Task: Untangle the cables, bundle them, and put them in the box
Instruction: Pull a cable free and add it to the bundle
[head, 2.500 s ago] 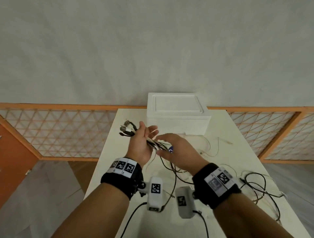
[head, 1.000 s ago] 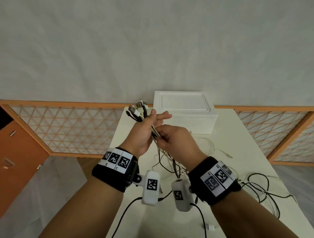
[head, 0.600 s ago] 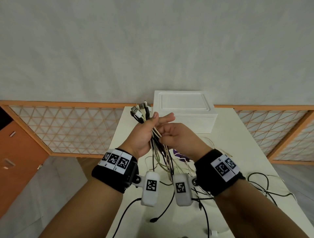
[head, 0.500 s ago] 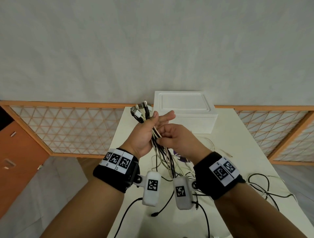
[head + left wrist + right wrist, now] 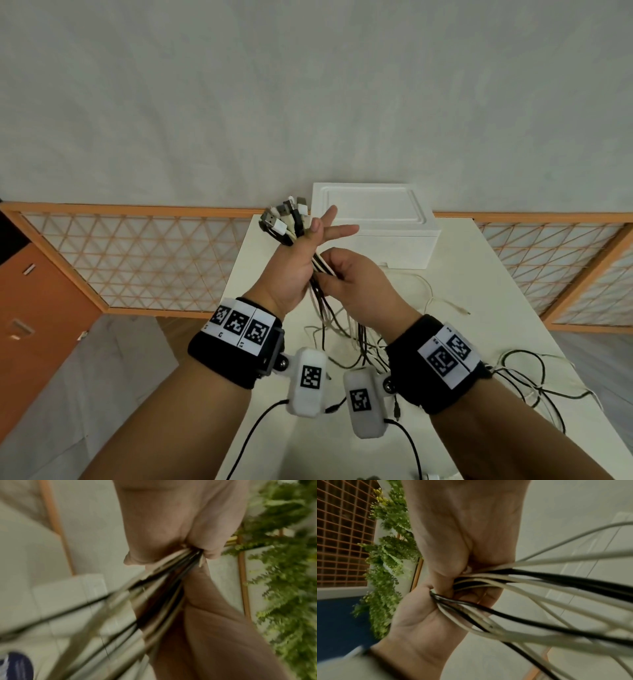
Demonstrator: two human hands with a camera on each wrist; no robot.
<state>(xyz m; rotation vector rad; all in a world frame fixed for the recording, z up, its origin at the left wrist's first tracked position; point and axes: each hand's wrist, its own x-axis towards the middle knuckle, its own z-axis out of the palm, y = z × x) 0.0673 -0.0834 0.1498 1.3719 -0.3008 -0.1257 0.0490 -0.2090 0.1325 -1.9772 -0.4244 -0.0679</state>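
My left hand (image 5: 306, 251) is raised above the white table (image 5: 507, 294) and grips a bundle of black and white cables (image 5: 320, 270) near their ends. The USB plugs (image 5: 282, 221) fan out above its thumb, and two fingers stick out straight towards the box. Just below, my right hand (image 5: 330, 278) pinches the same cables (image 5: 530, 582). The strands (image 5: 154, 588) hang from both hands down to the table. The white foam box (image 5: 376, 219) stands behind the hands at the table's far edge with its lid on.
Loose black cables (image 5: 520, 370) lie on the right side of the table, and a thin white cable (image 5: 442, 301) lies in front of the box. An orange lattice fence (image 5: 137, 260) runs behind and on both sides. The floor drops away left of the table.
Both hands have lifted the bundle higher off the table over the last seconds. My right hand has slid down the strands, and two left fingers have spread out straight.
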